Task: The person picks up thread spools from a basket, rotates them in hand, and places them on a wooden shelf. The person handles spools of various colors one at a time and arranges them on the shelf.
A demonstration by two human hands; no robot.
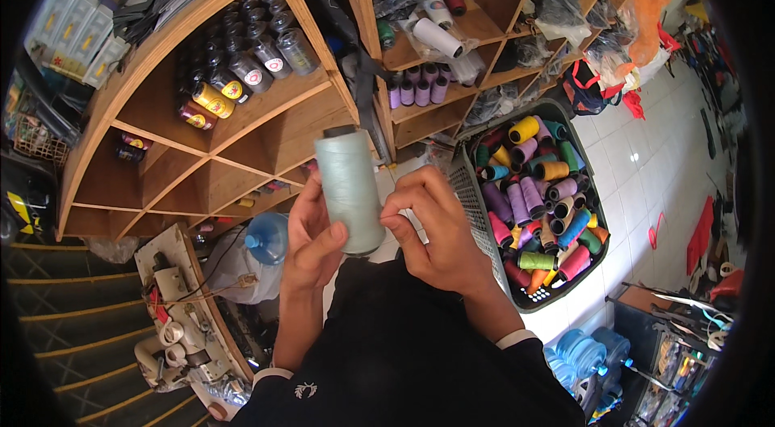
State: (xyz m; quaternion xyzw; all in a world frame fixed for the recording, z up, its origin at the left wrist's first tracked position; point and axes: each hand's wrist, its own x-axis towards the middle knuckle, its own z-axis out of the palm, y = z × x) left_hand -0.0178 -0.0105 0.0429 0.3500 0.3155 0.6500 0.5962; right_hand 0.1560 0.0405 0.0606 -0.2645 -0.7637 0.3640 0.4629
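A large spool of pale green thread [349,189] stands nearly upright in front of my chest, its dark core showing at the top and bottom. My left hand [311,237] is wrapped round its left side, with the thumb across the lower front. At the spool's right side, my right hand [428,225] has thumb and forefinger pinched together, the tips at the thread's surface. Whatever lies between those fingertips is too fine to make out.
To the right, a dark plastic basket [464,185] holds many-coloured thread spools. Wooden shelves [282,108] ahead carry more spools, some dark, some lilac [422,94]. A sewing machine [182,330] and a blue water jug [266,239] are at lower left; more blue jugs [581,354] stand lower right.
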